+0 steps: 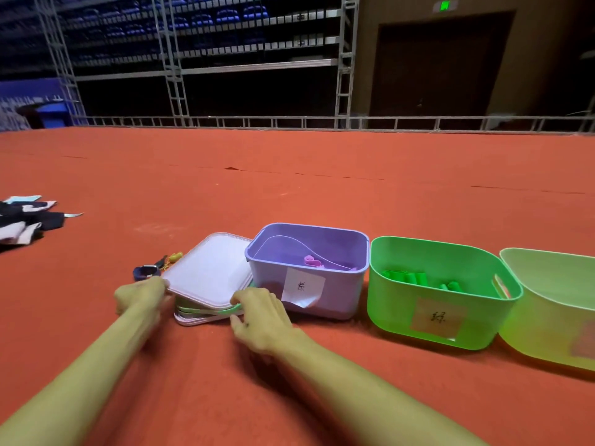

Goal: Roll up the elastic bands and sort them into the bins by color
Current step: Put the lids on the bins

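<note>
- My left hand (pixel 140 296) gripped the left corner of the stacked lids (pixel 209 275) on the red floor (pixel 289 188).
- My right hand (pixel 259 317) was closed on their near right edge; whether it pinched the green band (pixel 206 310) there, I couldn't tell.
- A rolled purple band (pixel 311 261) lay in the purple bin (pixel 309 272).
- Green rolls (pixel 415 279) lay in the green bin (pixel 441 294), just beside the yellow-green bin (pixel 553 304).
</note>
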The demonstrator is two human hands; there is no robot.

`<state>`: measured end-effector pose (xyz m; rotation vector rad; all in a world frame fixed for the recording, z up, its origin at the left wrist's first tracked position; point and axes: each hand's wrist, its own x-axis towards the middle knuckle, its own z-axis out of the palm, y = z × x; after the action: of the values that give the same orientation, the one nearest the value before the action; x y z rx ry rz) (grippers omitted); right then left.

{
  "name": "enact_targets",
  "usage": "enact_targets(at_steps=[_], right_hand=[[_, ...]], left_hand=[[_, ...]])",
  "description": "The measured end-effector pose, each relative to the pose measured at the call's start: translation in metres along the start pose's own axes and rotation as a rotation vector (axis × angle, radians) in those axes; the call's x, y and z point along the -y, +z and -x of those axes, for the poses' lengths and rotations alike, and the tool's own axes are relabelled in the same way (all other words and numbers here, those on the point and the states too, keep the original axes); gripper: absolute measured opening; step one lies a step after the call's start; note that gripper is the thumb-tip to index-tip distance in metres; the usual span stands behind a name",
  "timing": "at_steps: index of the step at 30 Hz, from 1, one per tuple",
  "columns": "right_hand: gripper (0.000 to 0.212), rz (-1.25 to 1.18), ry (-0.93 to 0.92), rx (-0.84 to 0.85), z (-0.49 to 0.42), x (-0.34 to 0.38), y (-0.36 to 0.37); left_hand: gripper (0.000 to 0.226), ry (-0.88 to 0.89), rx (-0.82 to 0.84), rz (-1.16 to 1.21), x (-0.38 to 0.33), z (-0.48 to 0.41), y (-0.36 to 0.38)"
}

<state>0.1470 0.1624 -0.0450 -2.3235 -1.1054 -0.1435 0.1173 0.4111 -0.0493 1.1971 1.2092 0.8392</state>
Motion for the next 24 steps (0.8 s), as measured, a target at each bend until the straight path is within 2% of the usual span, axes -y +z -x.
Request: enact_targets(at_steps=[3,6,8,10,13,17,20,22,24], right_hand=[[0.012,-0.083,-0.031,-0.103,-0.001,-0.001,-0.005],[0.032,-0.145,-0.038,-0.272,-0.011,0.014,-0.021],[0.049,-0.157,-0.013,-0.389,-0.02,0.032,-0.04],[0.056,-0.133,0.01,-0.495,-0.027,0.047,-0.061],[0.059,-0.141,0.049,-0.541,-0.031,0.056,-0.087],[0.039,-0.277,0.112,-0.602,-0.03,0.048,-0.118],[0.032,-0.427,0.181,-0.667,-0.029,0.021,-0.147],[0.027,-0.556,0.267,-0.735,-0.03,-0.01,-0.164],[0.034,-0.689,0.382,-0.754,-0.03,-0.044,-0.177]], left_hand=[[0.028,0.111,0.005,0.107,-0.044,0.04,-0.008],[0.039,0.374,-0.017,0.08,-0.078,0.067,-0.009],[0.037,0.538,-0.013,0.064,-0.099,0.099,-0.01],[0.03,0.722,0.015,0.032,-0.12,0.143,-0.008],[0.025,0.928,0.007,0.01,-0.14,0.194,0.001],[0.024,1.023,0.091,0.024,-0.147,0.227,0.026],[0.037,1.043,0.239,-0.01,-0.142,0.235,0.045],[0.04,1.051,0.22,-0.131,-0.128,0.221,0.056],[0.048,0.991,0.145,-0.31,-0.111,0.193,0.063]])
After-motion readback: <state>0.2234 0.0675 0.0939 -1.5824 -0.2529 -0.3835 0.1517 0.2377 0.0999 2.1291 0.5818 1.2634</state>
